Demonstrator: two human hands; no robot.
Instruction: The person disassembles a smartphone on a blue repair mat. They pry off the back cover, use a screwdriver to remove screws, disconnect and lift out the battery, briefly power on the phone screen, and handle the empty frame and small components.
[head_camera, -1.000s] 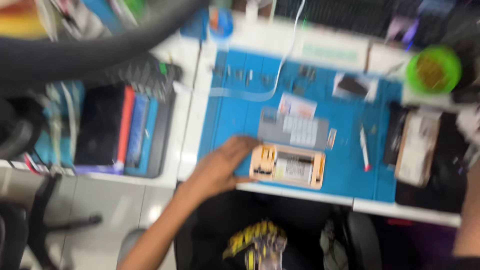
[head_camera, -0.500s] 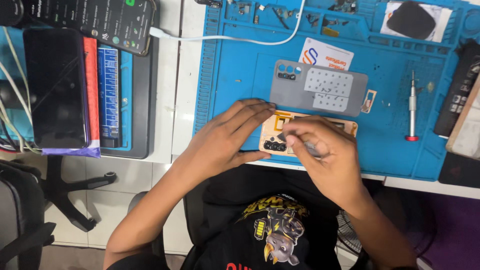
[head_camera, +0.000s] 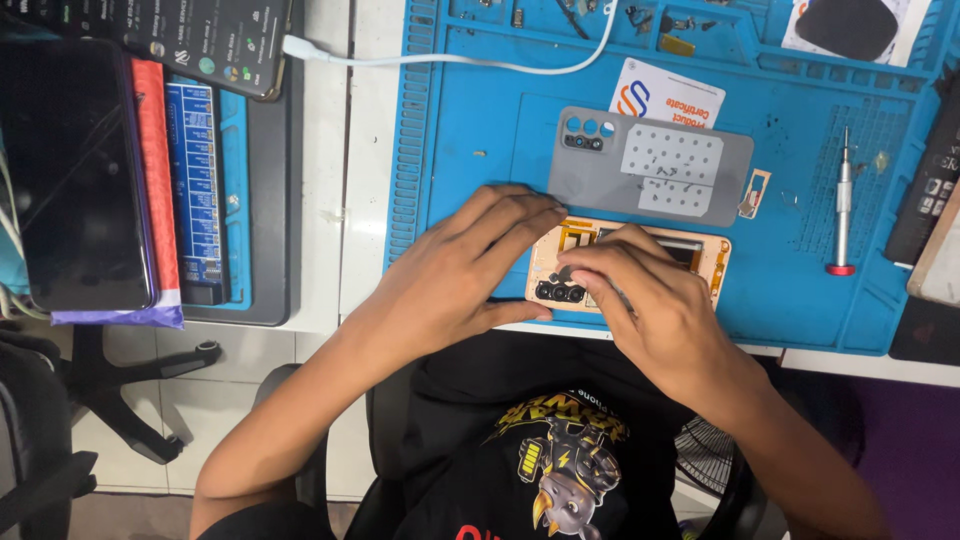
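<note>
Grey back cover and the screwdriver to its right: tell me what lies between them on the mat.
Head view: between the grey back cover and the screwdriver, a small frame-shaped part lies on the blue mat; the rest of that stretch is bare.

1. Left hand (head_camera: 455, 280): bare, no glove, no ring, no watch visible.
2. Right hand (head_camera: 655, 305): bare likewise; nails short, wrist unadorned.
3. Both forearms uncovered up to the frame edge; no sleeve cuffs in view.
4. Black shirt (head_camera: 530, 440) on torso, loose folds across the chest.
5. Printed graphic (head_camera: 560, 465) on shirt front: yellow and grey cartoon figure, yellow lettering arched above, a trace of red print at the bottom edge.
</note>
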